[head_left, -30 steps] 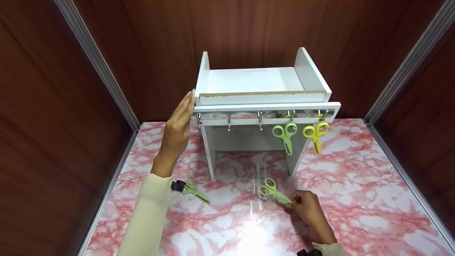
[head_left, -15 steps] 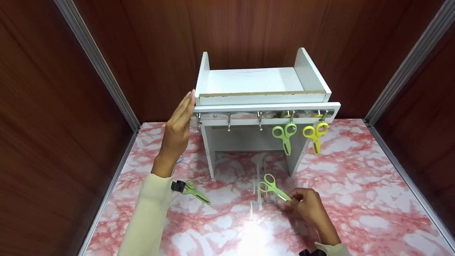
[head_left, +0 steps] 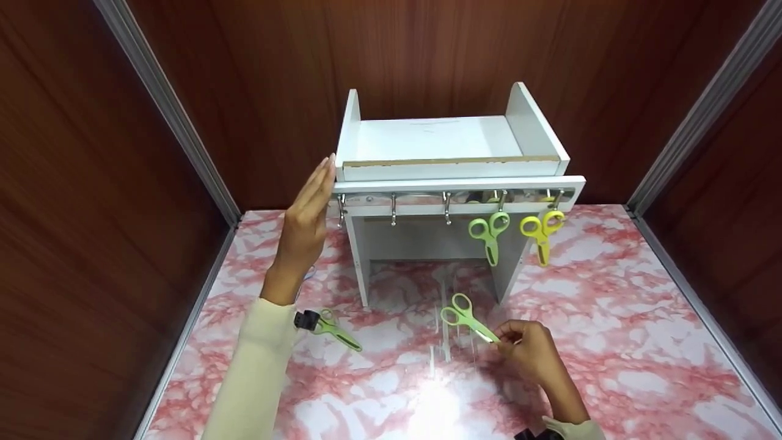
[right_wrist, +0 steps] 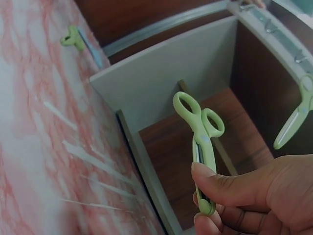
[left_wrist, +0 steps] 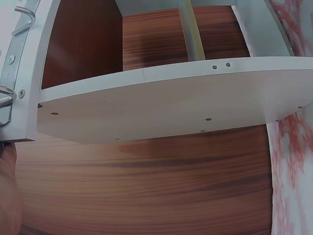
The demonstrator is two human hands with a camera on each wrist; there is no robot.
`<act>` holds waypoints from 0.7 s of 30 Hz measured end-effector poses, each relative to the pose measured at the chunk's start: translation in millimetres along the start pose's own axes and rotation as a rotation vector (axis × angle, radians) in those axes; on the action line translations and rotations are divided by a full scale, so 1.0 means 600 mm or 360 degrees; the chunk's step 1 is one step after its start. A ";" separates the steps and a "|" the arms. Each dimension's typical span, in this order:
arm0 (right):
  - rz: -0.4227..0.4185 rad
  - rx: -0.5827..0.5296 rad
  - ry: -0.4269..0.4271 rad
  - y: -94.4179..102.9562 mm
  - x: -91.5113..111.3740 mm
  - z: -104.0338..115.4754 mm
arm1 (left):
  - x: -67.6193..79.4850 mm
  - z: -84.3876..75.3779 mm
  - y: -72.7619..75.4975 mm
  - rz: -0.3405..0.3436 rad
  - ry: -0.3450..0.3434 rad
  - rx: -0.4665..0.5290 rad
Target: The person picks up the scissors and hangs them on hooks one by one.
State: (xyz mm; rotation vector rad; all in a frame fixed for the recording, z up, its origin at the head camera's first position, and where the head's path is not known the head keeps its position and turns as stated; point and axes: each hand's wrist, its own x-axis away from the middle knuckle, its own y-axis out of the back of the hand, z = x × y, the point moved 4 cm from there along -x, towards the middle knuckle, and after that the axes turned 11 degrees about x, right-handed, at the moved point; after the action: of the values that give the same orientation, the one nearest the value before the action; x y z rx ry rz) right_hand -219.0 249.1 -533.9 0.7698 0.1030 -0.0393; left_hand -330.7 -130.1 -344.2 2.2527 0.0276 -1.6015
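Observation:
My right hand (head_left: 530, 351) pinches a pair of green scissors (head_left: 467, 316) by the blade end, over the table in front of the white shelf unit (head_left: 452, 169). In the right wrist view the thumb lies across the blades and the handle loops point away from the hand. My left hand (head_left: 305, 223) rests with straight fingers against the left end of the hook rail (head_left: 421, 183). From the rail's right hooks hang a second pair of green scissors (head_left: 490, 235) and yellow scissors (head_left: 542, 235). A third green pair (head_left: 336, 333) lies on the table beside the left wrist.
The shelf unit stands on a pink-and-white marbled table (head_left: 635, 342) with wood panel walls (head_left: 427, 55) behind and at both sides. Bare hooks (head_left: 393, 211) line the rail's left and middle. Its side panel (left_wrist: 161, 107) fills the left wrist view.
My right hand has lifted slightly with the green scissors, whose loops have swung up toward the shelf. The left hand stays where it was against the rail.

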 end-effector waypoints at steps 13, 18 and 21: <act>-0.0004 -0.0065 -0.0034 0.013 0.007 0.020 | 0.000 -0.001 -0.001 0.0010 0.0021 0.0004; -0.0007 -0.0040 -0.0054 0.021 0.007 0.029 | -0.001 -0.001 0.000 0.0016 0.0027 -0.0020; -0.0010 -0.0034 -0.0075 0.025 0.007 0.036 | -0.002 -0.001 0.000 0.0015 0.0027 -0.0021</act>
State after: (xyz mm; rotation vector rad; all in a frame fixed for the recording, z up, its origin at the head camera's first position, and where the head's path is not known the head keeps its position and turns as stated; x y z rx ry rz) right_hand -212.1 245.0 -508.5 0.7469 0.0612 -0.0623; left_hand -330.3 -129.7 -343.1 2.2532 0.0324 -1.5729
